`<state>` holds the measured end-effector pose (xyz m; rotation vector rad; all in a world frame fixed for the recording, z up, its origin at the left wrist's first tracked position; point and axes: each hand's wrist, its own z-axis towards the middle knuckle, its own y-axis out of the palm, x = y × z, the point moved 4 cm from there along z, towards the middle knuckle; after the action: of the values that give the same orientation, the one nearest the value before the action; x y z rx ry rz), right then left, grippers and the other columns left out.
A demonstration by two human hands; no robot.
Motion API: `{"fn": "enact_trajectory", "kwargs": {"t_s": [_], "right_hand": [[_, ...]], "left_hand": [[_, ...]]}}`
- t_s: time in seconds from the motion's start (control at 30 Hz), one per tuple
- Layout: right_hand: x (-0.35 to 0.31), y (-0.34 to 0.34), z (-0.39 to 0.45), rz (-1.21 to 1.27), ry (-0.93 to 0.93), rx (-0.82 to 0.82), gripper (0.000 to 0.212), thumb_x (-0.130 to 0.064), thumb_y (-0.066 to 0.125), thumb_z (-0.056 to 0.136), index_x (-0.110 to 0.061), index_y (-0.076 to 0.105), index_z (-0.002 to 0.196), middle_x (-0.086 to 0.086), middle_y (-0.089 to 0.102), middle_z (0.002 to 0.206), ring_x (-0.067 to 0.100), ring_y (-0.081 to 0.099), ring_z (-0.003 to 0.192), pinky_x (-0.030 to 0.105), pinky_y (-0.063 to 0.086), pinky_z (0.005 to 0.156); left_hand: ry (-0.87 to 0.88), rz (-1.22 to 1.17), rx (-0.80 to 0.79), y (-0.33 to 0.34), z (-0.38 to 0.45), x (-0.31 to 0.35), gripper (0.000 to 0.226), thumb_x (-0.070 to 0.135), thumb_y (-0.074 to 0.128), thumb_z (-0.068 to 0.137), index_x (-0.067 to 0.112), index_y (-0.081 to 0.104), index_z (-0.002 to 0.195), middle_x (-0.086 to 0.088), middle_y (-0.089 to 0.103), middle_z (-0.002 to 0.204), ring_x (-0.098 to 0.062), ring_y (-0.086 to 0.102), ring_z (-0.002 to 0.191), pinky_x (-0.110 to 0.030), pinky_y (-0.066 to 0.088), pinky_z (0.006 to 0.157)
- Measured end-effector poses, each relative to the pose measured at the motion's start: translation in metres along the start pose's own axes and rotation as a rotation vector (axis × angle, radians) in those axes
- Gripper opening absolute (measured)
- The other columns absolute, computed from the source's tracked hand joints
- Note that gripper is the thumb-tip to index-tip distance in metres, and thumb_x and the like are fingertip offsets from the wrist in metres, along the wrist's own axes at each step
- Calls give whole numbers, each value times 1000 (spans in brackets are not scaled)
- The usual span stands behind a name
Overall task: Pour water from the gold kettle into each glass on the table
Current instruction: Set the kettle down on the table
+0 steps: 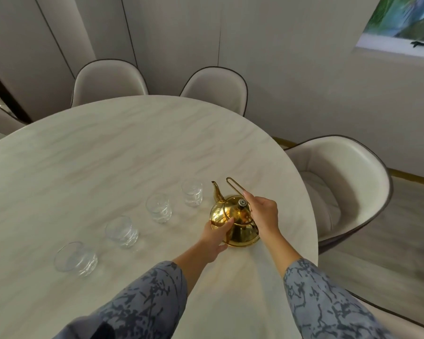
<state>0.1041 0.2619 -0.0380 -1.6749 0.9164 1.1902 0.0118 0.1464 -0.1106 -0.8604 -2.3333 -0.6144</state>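
Right now the gold kettle [235,222] sits at the table's [132,148] four o'clock, left hand [214,241] cupping its body, right hand [263,214] pinching the wire handle. Lift gently (spout at eleven o'clock) toward the nearest glass [192,193], tipping slowly.

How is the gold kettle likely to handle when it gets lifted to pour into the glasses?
The gold kettle looks like polished metal, so probably rigid but slippery under the left hand on its body. Its broad base suggests it sits steadily. The thin wire handle, touched by the right hand, may let it swing.
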Motion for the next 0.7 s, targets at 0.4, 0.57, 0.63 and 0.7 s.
{"fn": "enact_trajectory", "kwargs": {"t_s": [0.4,0.57,0.63,0.7], "right_hand": [[-6,3,-4,-82,-33,-36,56,-53,66,87,-3,62,63,-2,56,52,11,51,51,31,49,58],[-14,10,-30,-418,-254,256,45,-54,58,91,-16,60,114,2,67,112,23,58,110,50,36,103],[-24,19,-48,-513,-417,308,36,-40,61,93,-15,57,119,5,63,119,25,53,117,54,33,106],[-31,34,-67,-579,-597,253,29,-28,65,89,-15,59,114,3,64,116,24,55,114,52,34,104]], "left_hand": [[12,65,-39,-37,-4,-11,109,34,87,69,25,20,155,-9,34,158,-28,43,139,-43,50,105],[259,469,253,-88,-32,-10,56,31,74,85,14,53,133,-9,62,127,-26,63,113,-33,53,89],[358,533,317,-107,-48,-5,41,27,70,88,13,60,125,-8,68,112,-24,66,101,-31,54,81],[421,590,361,-125,-65,0,33,22,68,89,11,64,120,-5,69,100,-22,67,92,-30,53,76]]}}
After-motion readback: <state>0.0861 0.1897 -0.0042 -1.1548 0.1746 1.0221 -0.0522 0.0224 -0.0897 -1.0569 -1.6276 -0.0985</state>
